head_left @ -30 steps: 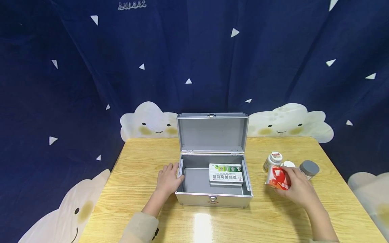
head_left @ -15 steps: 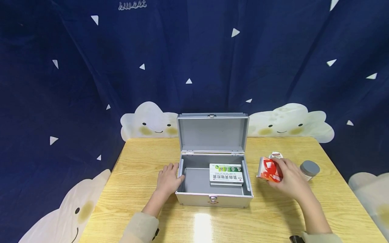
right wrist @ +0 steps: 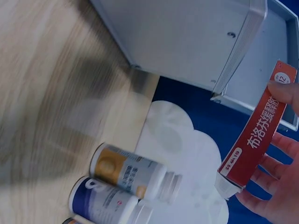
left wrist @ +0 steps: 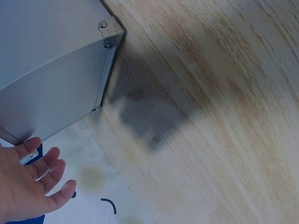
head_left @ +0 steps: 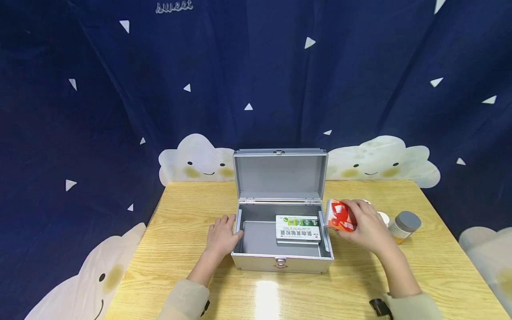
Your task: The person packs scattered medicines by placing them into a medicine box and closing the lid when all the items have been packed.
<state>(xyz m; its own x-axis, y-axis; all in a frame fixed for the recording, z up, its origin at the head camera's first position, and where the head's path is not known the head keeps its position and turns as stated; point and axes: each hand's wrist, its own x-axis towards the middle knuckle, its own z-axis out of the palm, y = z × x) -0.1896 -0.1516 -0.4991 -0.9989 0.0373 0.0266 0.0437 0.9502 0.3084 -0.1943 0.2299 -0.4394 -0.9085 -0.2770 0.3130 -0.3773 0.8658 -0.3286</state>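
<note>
An open silver metal case (head_left: 282, 264) stands mid-table with its lid (head_left: 280, 178) raised. Inside, on the right, lies a white-and-green medicine box (head_left: 298, 229), seemingly on top of another. My left hand (head_left: 222, 235) rests at the left rim, thumb over the edge; in the left wrist view its loosely spread fingers (left wrist: 52, 175) are beside the case wall. My right hand (head_left: 370, 224) pinches a red-and-white medicine box (head_left: 338, 216) between thumb and fingers. This box is just right of the case's right rim, raised above the table; the right wrist view shows its red printed side.
Right of the case stand a grey-capped bottle (head_left: 406, 226) and white-capped bottles, partly behind the right hand. The right wrist view shows an orange-labelled bottle (right wrist: 128, 171) and a purple-labelled bottle (right wrist: 100, 200). A dark blue curtain (head_left: 280, 89) hangs behind the wooden table (head_left: 192, 200).
My right hand has carried the red-and-white medicine box leftward from among the bottles to beside the case's right rim. The left hand and the case have stayed in place.
</note>
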